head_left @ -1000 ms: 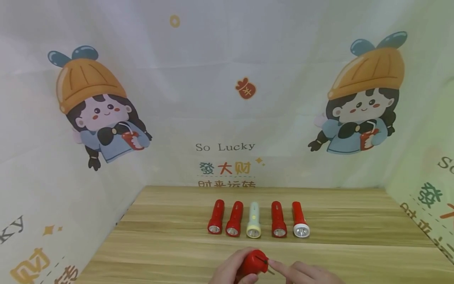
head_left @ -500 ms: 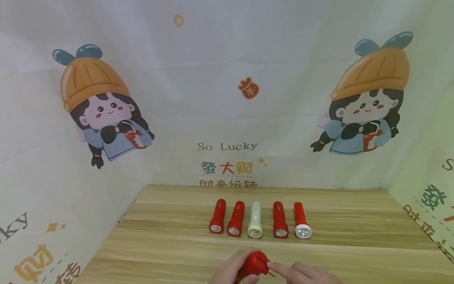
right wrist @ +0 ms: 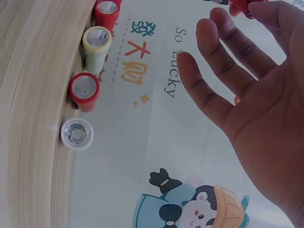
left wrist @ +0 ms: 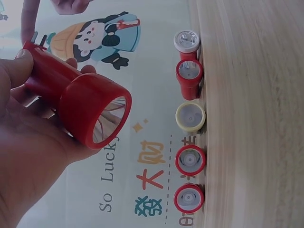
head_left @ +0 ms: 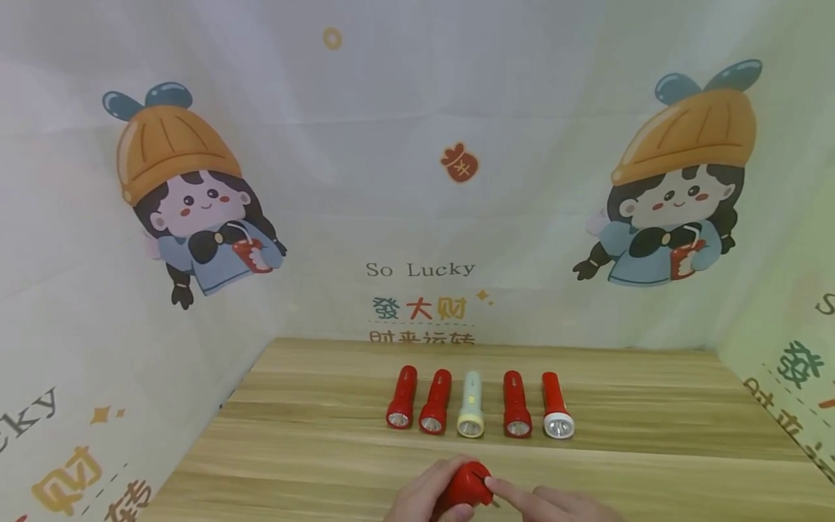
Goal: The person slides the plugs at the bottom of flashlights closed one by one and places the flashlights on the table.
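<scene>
My left hand point(head_left: 422, 494) grips a red flashlight point(left wrist: 85, 104), its fingers and thumb round the barrel. In the left wrist view the wide lens end faces the camera, and metal plug prongs point(left wrist: 43, 41) stick out at the tail. The index finger of my right hand point(head_left: 554, 504) is stretched out and its tip touches the tail beside the prongs. From the right wrist view, the other fingers point(right wrist: 209, 40) of that hand are spread and loosely bent, with nothing in them. Part of the flashlight's barrel is hidden by the left hand.
Behind the hands, a row of flashlights lies on the wooden table point(head_left: 313, 435): two red ones, a pale green one point(head_left: 471, 404) with a yellow rim, another red one point(head_left: 515, 403), and a red one with a white rim point(head_left: 556, 406). Printed cloth point(head_left: 417, 217) hangs round the table.
The right index fingertip has shifted slightly left across the flashlight's tail. The left hand still grips the flashlight in about the same place. The head view has turned slightly left.
</scene>
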Demonstrator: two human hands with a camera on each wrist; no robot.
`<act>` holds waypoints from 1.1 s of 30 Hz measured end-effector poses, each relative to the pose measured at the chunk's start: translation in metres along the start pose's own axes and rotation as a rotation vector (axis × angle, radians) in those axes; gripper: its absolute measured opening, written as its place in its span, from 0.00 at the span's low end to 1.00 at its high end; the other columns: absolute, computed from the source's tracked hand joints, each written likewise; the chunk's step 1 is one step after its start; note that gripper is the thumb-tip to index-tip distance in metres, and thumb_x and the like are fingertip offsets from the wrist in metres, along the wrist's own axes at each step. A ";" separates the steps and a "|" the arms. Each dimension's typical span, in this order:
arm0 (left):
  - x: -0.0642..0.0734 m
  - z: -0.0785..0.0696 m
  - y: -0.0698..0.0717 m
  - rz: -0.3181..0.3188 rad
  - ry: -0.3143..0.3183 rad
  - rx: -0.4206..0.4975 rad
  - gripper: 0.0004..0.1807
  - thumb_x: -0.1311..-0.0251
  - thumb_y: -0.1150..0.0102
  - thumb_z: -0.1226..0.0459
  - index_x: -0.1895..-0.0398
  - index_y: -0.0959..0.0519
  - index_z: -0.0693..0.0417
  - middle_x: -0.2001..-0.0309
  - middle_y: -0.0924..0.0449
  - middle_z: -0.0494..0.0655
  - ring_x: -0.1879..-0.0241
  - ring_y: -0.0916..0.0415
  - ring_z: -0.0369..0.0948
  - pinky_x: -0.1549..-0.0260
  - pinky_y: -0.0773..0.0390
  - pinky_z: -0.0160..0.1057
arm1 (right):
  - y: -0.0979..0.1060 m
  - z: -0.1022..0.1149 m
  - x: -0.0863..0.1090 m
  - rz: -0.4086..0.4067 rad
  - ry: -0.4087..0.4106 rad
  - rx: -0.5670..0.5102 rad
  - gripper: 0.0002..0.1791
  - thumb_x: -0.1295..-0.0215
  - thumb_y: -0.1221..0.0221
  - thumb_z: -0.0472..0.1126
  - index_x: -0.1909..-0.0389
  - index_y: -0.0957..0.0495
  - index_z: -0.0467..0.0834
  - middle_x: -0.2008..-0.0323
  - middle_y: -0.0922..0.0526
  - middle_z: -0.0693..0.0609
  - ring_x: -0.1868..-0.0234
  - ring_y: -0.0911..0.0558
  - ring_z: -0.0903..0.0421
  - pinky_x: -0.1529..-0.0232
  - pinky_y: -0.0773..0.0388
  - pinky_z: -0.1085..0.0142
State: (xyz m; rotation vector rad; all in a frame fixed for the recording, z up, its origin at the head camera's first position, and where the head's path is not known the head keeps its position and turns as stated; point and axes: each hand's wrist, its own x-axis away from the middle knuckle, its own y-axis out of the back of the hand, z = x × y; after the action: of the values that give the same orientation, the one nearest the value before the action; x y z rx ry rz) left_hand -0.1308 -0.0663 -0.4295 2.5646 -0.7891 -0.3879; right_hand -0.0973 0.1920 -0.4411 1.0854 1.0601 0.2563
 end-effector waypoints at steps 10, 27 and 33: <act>0.001 -0.004 -0.004 -0.003 0.037 -0.018 0.26 0.24 0.39 0.56 0.29 0.27 0.56 0.43 0.17 0.52 0.52 0.25 0.28 0.53 0.20 0.27 | 0.002 -0.003 -0.007 0.015 0.136 0.181 0.35 0.30 0.35 0.66 0.28 0.23 0.53 0.73 0.30 0.71 0.74 0.44 0.80 0.71 0.55 0.92; 0.001 0.000 -0.011 -0.037 0.018 -0.027 0.25 0.25 0.39 0.57 0.31 0.25 0.57 0.45 0.15 0.52 0.54 0.24 0.26 0.55 0.19 0.28 | 0.008 -0.005 -0.010 -0.005 0.306 0.315 0.39 0.45 0.23 0.64 0.30 0.22 0.67 0.38 0.14 0.59 0.68 0.33 0.74 0.67 0.50 0.92; 0.000 0.001 -0.013 -0.051 0.056 0.008 0.26 0.28 0.36 0.57 0.31 0.24 0.56 0.44 0.15 0.51 0.53 0.23 0.27 0.55 0.20 0.29 | 0.005 -0.009 -0.008 -0.054 0.281 0.266 0.34 0.38 0.27 0.64 0.31 0.20 0.64 0.45 0.13 0.64 0.68 0.33 0.74 0.67 0.49 0.93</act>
State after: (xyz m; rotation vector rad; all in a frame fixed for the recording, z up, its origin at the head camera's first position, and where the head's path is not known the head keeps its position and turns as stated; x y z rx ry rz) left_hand -0.1250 -0.0575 -0.4368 2.5956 -0.7074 -0.3281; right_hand -0.1069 0.1944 -0.4327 1.2815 1.4027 0.2327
